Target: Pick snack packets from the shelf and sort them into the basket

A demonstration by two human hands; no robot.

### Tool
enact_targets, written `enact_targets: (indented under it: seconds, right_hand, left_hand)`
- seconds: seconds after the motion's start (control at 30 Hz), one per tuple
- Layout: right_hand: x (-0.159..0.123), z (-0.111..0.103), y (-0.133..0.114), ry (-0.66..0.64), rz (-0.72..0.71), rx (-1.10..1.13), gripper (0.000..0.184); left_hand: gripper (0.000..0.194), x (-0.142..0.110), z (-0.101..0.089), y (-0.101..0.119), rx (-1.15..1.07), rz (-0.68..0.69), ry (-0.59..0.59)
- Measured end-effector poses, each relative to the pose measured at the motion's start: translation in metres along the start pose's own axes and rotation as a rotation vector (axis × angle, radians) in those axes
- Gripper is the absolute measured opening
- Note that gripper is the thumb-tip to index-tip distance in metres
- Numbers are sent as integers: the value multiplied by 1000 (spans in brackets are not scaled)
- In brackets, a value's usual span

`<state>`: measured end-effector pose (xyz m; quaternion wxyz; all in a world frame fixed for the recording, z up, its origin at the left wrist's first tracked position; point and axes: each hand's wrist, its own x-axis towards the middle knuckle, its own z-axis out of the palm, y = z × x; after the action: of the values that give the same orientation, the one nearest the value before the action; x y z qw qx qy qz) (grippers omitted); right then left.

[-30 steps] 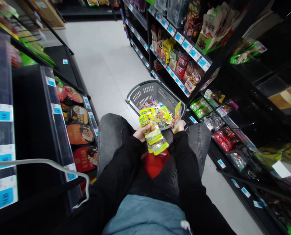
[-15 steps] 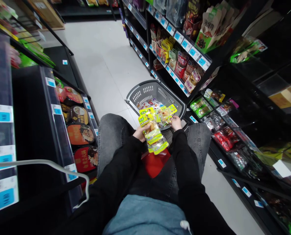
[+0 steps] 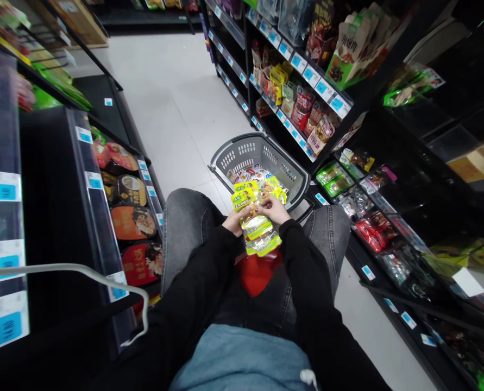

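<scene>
Several yellow-green snack packets [image 3: 259, 231] lie fanned and overlapping in front of my knees. My left hand [image 3: 236, 220] is closed on their left edge, thumb on top. From the other side my right hand [image 3: 275, 210] pinches the right edge of the same packets with thumb and finger. Just beyond my hands stands a grey shopping basket [image 3: 245, 149]. More yellow packets [image 3: 273, 186] lie inside it, along with small white-and-red packets [image 3: 247, 174]. Something red [image 3: 260, 273] shows below the held packets, between my thighs.
Snack shelves [image 3: 307, 73] with price tags rise beyond the basket on the right. Bagged goods [image 3: 374, 233] fill a low shelf at my right knee. Boxed bowls [image 3: 133, 222] line the left shelf. A white cable [image 3: 82, 269] crosses at left. Pale floor [image 3: 160, 87] runs ahead.
My right hand has moved from the basket, where it held a yellow packet, back left to the packets in my left hand. That packet now lies in the basket.
</scene>
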<state>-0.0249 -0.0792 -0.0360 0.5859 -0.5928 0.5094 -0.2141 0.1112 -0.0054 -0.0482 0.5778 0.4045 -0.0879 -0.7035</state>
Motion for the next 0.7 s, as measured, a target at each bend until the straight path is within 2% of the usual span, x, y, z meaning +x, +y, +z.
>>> enact_targets:
  seconds: [0.23, 0.53, 0.7]
  right_hand:
    - [6, -3, 5, 77, 103, 108, 18]
    - [5, -16, 3, 114, -13, 149, 6]
    - [0, -23, -4, 123, 90, 309, 11]
  left_hand:
    - [43, -4, 3, 4, 16, -17, -46]
    - [48, -4, 5, 5, 30, -1, -39]
    - [53, -4, 0, 4, 50, 2, -7]
